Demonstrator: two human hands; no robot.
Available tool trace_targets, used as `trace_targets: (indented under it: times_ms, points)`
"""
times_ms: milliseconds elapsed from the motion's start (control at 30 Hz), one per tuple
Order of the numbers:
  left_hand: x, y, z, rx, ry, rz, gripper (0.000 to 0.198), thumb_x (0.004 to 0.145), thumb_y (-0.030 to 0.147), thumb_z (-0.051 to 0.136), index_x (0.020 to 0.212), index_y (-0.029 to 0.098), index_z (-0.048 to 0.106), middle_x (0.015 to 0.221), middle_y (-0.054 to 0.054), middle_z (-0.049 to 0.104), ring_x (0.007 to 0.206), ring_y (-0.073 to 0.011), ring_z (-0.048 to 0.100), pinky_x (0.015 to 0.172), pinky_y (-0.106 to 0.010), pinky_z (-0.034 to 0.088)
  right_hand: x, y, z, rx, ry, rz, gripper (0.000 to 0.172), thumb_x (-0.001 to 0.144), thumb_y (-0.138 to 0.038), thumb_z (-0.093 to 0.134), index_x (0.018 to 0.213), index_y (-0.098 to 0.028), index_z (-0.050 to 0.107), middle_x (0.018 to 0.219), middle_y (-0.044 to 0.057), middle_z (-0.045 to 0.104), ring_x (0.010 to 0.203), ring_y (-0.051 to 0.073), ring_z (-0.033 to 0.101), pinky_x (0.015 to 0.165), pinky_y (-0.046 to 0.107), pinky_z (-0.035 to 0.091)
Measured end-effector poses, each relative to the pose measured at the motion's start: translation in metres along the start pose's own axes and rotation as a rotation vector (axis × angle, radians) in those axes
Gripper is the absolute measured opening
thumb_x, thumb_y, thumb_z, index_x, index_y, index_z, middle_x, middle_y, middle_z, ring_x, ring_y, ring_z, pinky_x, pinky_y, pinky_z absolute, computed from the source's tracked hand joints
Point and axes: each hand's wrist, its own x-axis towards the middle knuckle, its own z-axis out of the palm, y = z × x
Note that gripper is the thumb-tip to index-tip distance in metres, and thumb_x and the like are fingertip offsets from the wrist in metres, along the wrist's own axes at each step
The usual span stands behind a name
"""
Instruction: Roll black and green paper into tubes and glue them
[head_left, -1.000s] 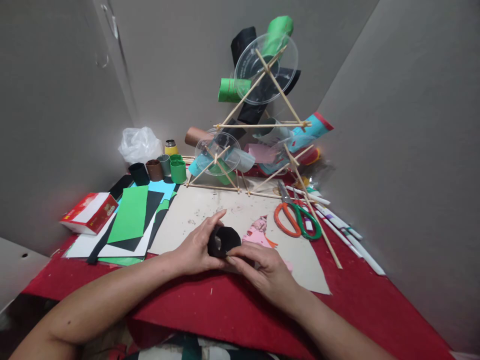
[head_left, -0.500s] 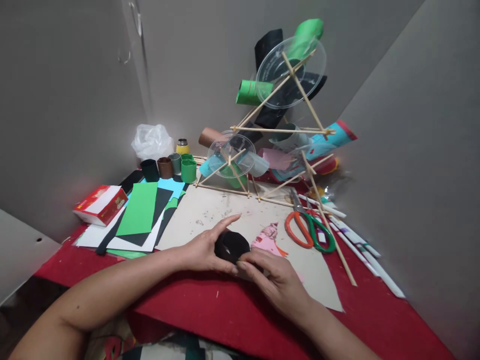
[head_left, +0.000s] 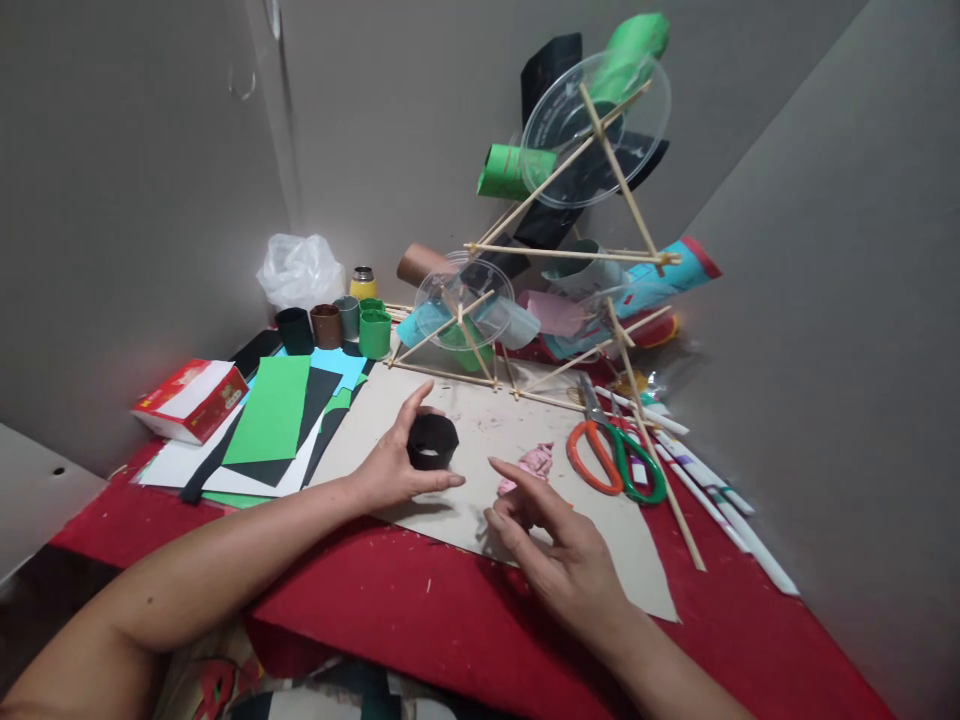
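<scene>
My left hand (head_left: pixel 395 460) grips a short black paper ring (head_left: pixel 432 441) between thumb and fingers, holding it upright just above a grey cardboard sheet (head_left: pixel 615 545). My right hand (head_left: pixel 559 545) hovers to the right of the ring, fingers spread and loosely curled, holding nothing. A crumpled pink paper scrap (head_left: pixel 534 462) lies just beyond its fingertips. Behind stands a skewer-stick frame (head_left: pixel 570 250) carrying clear plastic discs and rolled paper tubes.
Scissors with orange and green handles (head_left: pixel 616 455) lie to the right beside white pens (head_left: pixel 720 500). A stack of green, black and white paper sheets (head_left: pixel 270 420), a red box (head_left: pixel 191 398) and a row of small paper cups (head_left: pixel 334 325) sit at left. Cardboard walls enclose the red table.
My right hand let go of the black ring and drew back to the right. My left hand lifted the ring up and away, turning it upright.
</scene>
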Motion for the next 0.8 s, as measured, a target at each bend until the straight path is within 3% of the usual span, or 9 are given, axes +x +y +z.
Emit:
trace_targets:
  times_ms: [67, 133, 233, 333, 433, 600, 800]
  points:
    - [0.002, -0.002, -0.004, -0.002, 0.019, 0.037, 0.112, 0.065, 0.043, 0.083, 0.151, 0.027, 0.013, 0.138, -0.015, 0.046, 0.125, -0.0306, 0.048, 0.105, -0.047, 0.038, 0.0, -0.001, -0.001, -0.009, 0.01, -0.004, 0.037, 0.092, -0.027, 0.055, 0.128, -0.022, 0.053, 0.07, -0.002, 0.061, 0.059, 0.012, 0.058, 0.055, 0.022, 0.049]
    - [0.004, 0.002, -0.013, 0.018, 0.05, 0.114, 0.099, 0.074, 0.048, 0.075, 0.151, 0.029, 0.015, 0.146, -0.014, 0.04, 0.134, -0.0313, 0.039, 0.111, -0.049, 0.031, 0.0, -0.003, -0.001, -0.008, 0.032, -0.007, 0.036, 0.091, -0.026, 0.056, 0.128, -0.022, 0.054, 0.071, -0.002, 0.062, 0.06, 0.012, 0.058, 0.055, 0.021, 0.048]
    - [0.01, 0.025, -0.033, 0.109, 0.081, 0.292, 0.065, 0.095, 0.053, 0.041, 0.152, 0.032, 0.018, 0.155, -0.008, 0.03, 0.142, -0.0273, 0.029, 0.117, -0.048, 0.019, 0.001, -0.005, -0.002, -0.002, 0.059, -0.017, 0.035, 0.092, -0.025, 0.056, 0.127, -0.022, 0.055, 0.072, -0.002, 0.062, 0.06, 0.012, 0.058, 0.054, 0.02, 0.048]
    - [0.019, 0.056, -0.045, 0.378, -0.076, 0.426, 0.061, 0.098, 0.054, 0.027, 0.152, 0.028, 0.02, 0.158, -0.006, 0.025, 0.145, -0.0249, 0.02, 0.118, -0.045, 0.013, 0.001, -0.005, -0.002, -0.013, 0.046, -0.042, 0.033, 0.092, -0.025, 0.055, 0.125, -0.02, 0.056, 0.072, -0.001, 0.062, 0.06, 0.012, 0.058, 0.055, 0.021, 0.048]
    - [0.024, 0.071, -0.038, 0.68, -0.286, 0.411, 0.07, 0.092, 0.058, 0.043, 0.15, 0.022, 0.027, 0.157, -0.01, 0.029, 0.146, -0.027, 0.018, 0.118, -0.047, 0.007, 0.0, -0.003, -0.002, -0.037, 0.044, -0.069, 0.031, 0.092, -0.026, 0.055, 0.122, -0.019, 0.059, 0.072, 0.0, 0.064, 0.062, 0.013, 0.06, 0.058, 0.022, 0.049]
    - [0.019, 0.051, -0.015, 0.834, -0.387, 0.342, 0.076, 0.089, 0.06, 0.049, 0.147, 0.014, 0.032, 0.153, -0.018, 0.033, 0.144, -0.0293, 0.025, 0.117, -0.045, 0.01, 0.001, -0.003, -0.004, -0.065, 0.076, -0.096, 0.027, 0.091, -0.026, 0.057, 0.117, -0.02, 0.062, 0.075, 0.001, 0.066, 0.065, 0.014, 0.062, 0.062, 0.023, 0.051]
    - [0.015, 0.042, -0.014, 0.947, -0.385, 0.317, 0.08, 0.088, 0.066, 0.042, 0.146, 0.012, 0.035, 0.15, -0.02, 0.037, 0.14, -0.035, 0.031, 0.116, -0.048, 0.014, 0.001, 0.0, -0.003, -0.082, 0.025, -0.125, 0.025, 0.092, -0.023, 0.057, 0.115, -0.018, 0.063, 0.076, 0.001, 0.067, 0.063, 0.013, 0.063, 0.061, 0.023, 0.051]
